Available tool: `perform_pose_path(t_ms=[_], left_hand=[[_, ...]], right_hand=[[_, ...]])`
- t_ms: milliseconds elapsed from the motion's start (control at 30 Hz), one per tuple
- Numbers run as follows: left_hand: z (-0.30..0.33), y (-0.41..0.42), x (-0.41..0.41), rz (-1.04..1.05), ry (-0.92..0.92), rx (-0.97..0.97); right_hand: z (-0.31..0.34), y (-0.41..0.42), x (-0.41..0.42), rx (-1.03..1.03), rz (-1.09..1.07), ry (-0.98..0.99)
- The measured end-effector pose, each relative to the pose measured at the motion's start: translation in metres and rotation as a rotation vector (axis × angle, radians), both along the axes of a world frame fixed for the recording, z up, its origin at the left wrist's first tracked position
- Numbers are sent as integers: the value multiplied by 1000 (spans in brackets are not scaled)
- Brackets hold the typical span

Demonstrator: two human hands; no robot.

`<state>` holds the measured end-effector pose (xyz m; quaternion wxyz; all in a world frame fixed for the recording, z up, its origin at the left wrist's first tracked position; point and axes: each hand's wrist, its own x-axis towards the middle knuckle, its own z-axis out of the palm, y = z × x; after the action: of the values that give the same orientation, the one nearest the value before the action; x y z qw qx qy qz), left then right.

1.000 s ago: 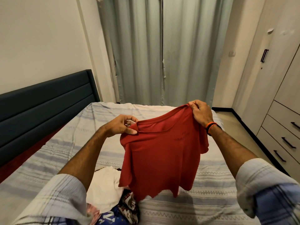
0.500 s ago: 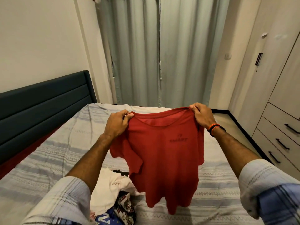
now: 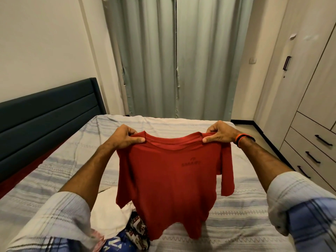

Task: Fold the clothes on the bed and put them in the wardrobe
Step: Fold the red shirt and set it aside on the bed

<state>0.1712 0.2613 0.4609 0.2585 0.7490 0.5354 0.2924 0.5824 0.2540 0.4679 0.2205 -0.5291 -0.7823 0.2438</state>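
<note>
Lying nearby: clothes pile [image 3: 116, 220] on bed [image 3: 245, 206], wardrobe [image 3: 309, 110] at right.
Shirt [image 3: 169, 182]: hangs between left hand [image 3: 125, 137] and right hand [image 3: 221, 132], both pinching its shoulders.

The bed [image 3: 236, 206] lies ahead, headboard [image 3: 45, 115] left, wardrobe [image 3: 309, 106] right, curtains [image 3: 174, 60] behind.

1. I'm looking into a home bedroom: a bed [image 3: 236, 224] with striped sheet and dark padded headboard [image 3: 45, 113] on the left.
2. Far side, closed curtains [image 3: 174, 60].
3. Right, a wardrobe [image 3: 312, 91] with drawers.
</note>
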Motion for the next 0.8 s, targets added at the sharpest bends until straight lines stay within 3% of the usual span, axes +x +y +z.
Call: perform_pose_path(t_ms=[100, 233, 467, 600, 800], left_hand=[[0, -1, 1, 20, -25, 28], [3, -2, 4, 51, 112, 53], [2, -6, 20, 313, 220, 290], [3, -7, 24, 411, 305, 323], [6, -6, 25, 350, 179, 304]], right_hand=[[-6, 1, -1, -38, -14, 26], [-13, 8, -4, 127, -178, 54], [-8, 7, -14, 205, -317, 7], [-7, 5, -12, 244, -389, 26], [-3, 4, -9, 249, -433, 40]])
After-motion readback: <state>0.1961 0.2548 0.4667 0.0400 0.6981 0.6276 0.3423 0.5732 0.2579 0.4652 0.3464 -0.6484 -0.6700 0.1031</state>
